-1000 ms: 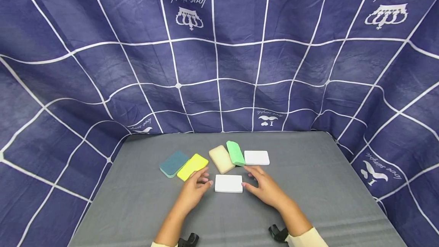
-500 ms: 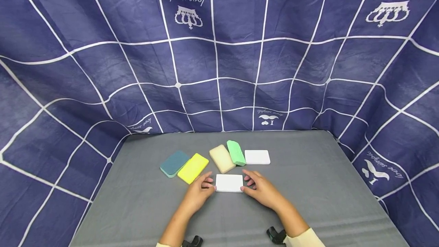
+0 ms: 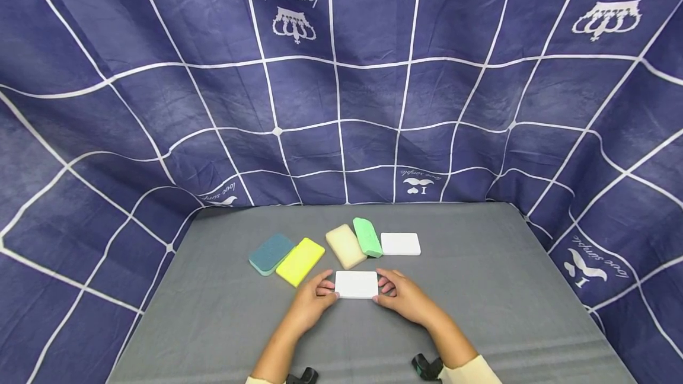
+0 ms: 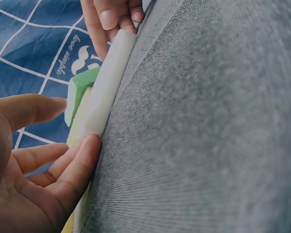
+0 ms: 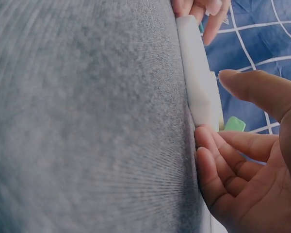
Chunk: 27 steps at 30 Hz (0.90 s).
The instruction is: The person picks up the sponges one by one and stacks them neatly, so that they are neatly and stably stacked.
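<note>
A white sponge block (image 3: 356, 285) lies flat on the grey cloth between the two hands. At its left end, the left hand (image 3: 312, 300) has its fingertips right at the short edge; in the left wrist view one fingertip meets the end of the white block (image 4: 106, 87), while the thumb stands apart from it. The right hand (image 3: 405, 296) sits at the opposite end in the same way. From the right wrist, its fingertips touch the end of the white block (image 5: 196, 73), with the thumb raised away. Neither hand's fingers wrap round the block.
Behind the block lie a beige sponge (image 3: 345, 247), a green sponge (image 3: 367, 237) leaning against it, and a second white block (image 3: 400, 244). A yellow sponge (image 3: 300, 262) and a dark teal sponge (image 3: 271, 254) overlap at left. A blue checked curtain (image 3: 368, 93) rises behind the table.
Both hands have drawn in toward the white block's ends, the fingertips now right at its edges. The block and the other sponges stay where they were.
</note>
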Motion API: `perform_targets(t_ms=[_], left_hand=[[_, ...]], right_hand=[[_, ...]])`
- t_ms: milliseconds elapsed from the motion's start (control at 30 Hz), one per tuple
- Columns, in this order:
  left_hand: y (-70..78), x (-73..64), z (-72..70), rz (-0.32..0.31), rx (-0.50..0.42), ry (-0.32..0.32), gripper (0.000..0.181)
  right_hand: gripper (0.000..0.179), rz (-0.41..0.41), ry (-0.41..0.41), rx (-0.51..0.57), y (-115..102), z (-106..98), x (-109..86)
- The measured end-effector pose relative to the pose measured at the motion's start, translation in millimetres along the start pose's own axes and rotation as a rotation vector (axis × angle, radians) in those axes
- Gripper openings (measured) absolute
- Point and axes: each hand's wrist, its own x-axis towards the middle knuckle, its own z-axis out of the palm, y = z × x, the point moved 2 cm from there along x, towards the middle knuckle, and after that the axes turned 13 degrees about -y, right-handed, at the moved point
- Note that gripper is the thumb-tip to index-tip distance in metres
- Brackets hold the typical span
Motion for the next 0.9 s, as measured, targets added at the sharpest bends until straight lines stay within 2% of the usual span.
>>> perform_targets(t_ms=[133, 400, 900], left_hand=[[-1.0, 0.9, -0.1, 0.002, -0.026, -0.003, 0.062], [-2.7, 3.8, 1.4, 0.002, -0.020, -0.003, 0.065], [-5.8, 7.8, 2.4, 0.014, -0.063, -0.001, 0.059]], right_hand=[[0.061, -0.007, -0.018, 0.006, 1.3, -0.2, 0.7], [0.055, 0.002, -0.022, -0.005, 0.8, -0.5, 2.4], [0.054, 0.017, -0.037, 0.008, 2.9, -0.9, 3.4]])
